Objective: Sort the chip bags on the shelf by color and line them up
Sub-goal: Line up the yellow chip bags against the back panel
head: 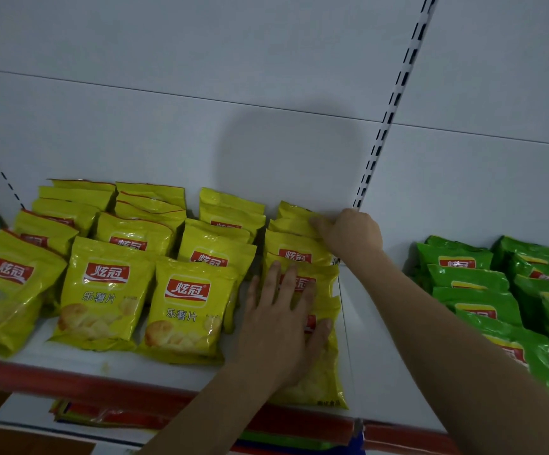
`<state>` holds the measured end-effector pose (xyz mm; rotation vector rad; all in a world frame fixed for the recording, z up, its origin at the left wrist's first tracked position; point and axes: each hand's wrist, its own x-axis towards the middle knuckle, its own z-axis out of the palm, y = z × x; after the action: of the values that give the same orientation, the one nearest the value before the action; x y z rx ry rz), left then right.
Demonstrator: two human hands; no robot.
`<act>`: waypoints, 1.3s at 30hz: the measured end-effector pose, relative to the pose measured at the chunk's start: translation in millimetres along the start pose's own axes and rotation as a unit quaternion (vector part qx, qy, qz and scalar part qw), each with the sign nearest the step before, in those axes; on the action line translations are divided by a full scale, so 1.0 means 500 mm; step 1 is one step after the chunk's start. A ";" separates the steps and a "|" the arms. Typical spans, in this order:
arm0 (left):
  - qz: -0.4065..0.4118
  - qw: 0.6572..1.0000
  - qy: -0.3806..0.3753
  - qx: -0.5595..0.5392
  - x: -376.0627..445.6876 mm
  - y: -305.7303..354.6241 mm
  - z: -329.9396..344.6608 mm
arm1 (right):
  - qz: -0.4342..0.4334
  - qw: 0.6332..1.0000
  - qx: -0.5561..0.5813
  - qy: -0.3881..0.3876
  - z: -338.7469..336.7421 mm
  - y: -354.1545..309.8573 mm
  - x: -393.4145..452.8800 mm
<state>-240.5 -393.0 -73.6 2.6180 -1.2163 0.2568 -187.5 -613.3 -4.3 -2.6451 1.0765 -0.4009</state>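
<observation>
left hand (283, 310) flat on front yellow bag (319, 372) of the rightmost yellow row, fingers straight and spread, pressing down. right hand (348, 233) at back of same row, fingers curled onto rear yellow bag (294, 213) by the back panel (168, 126). yellow bags in four rows on left of shelf (375, 339). green bags (473, 290) stacked on right, well apart.

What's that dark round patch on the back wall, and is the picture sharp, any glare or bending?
Head view: the patch is a soft shadow on the white back panel, above the right hand. Light is dim and even. Faint glare streaks show on the yellow bags. The shelf edge and green bags look soft. The slotted upright leans, a wide-angle effect.
</observation>
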 end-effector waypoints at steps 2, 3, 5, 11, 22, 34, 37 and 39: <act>-0.001 1.000 -0.003 0.001 0.000 0.000 -0.001 | 0.009 0.998 0.054 -0.015 0.009 0.007 0.006; 0.000 1.000 -0.004 0.001 0.000 0.000 0.000 | 0.011 0.996 0.083 -0.013 0.014 0.011 0.007; 0.001 1.000 -0.004 0.001 -0.001 0.000 -0.002 | 0.009 0.992 0.127 0.001 0.018 0.020 0.004; -0.001 1.000 -0.008 0.016 -0.001 0.005 -0.007 | -0.042 0.987 0.154 0.016 0.012 0.030 -0.004; 0.003 0.998 -0.031 0.050 -0.003 0.013 -0.002 | -0.133 0.983 0.093 0.084 -0.007 0.047 -0.021; -0.069 0.982 0.175 0.020 -0.072 -0.197 -0.075 | -0.389 0.916 0.035 0.093 0.059 -0.110 -0.201; -0.040 0.984 0.173 0.006 -0.085 -0.258 -0.062 | -0.397 0.915 -0.033 0.061 0.077 -0.152 -0.247; -0.032 0.985 0.170 -0.017 -0.087 -0.272 -0.050 | -0.373 0.922 -0.102 0.018 0.088 -0.175 -0.265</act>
<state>-165.3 -269.3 -80.5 2.4467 -1.0087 0.6361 -207.8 -452.9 -36.5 -3.1678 0.0592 -0.4945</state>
